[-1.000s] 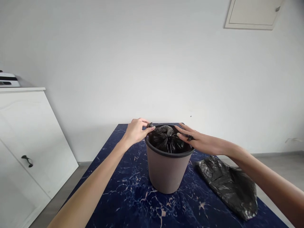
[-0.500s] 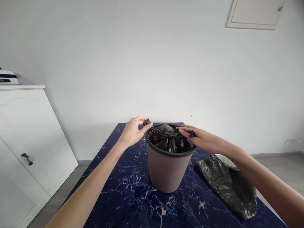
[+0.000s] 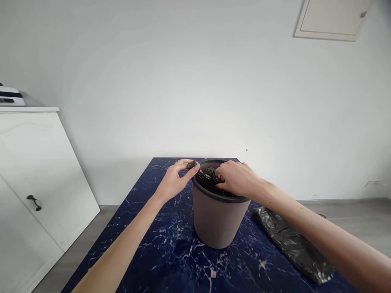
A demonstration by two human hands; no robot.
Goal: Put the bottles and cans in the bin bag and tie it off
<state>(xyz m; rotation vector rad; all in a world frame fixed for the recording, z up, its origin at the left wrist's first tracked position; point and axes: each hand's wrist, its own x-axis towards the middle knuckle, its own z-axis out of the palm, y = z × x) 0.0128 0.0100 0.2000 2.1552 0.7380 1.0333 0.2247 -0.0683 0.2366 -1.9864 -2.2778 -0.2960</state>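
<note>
Pale, plain wall (image 3: 183, 81) is rising behind a dark blue, marble-patterned surface (image 3: 171, 240), on which a round grey-brown bin with a black rim (image 3: 221, 215) is standing upright. Inside the bin, a crumpled black plastic bag (image 3: 209, 179) is sitting near the rim. Left of the bin's opening, the left hand (image 3: 175, 179) is pinching a gathered end of that bag, its grip narrow. Over the bin's right side, the right hand (image 3: 240, 179) is reaching in, fingers bent at the bag; whether its grip is closed, I cannot tell. Right of the bin, a flattened black plastic bag (image 3: 293, 242) is lying beneath the right forearm.
</note>
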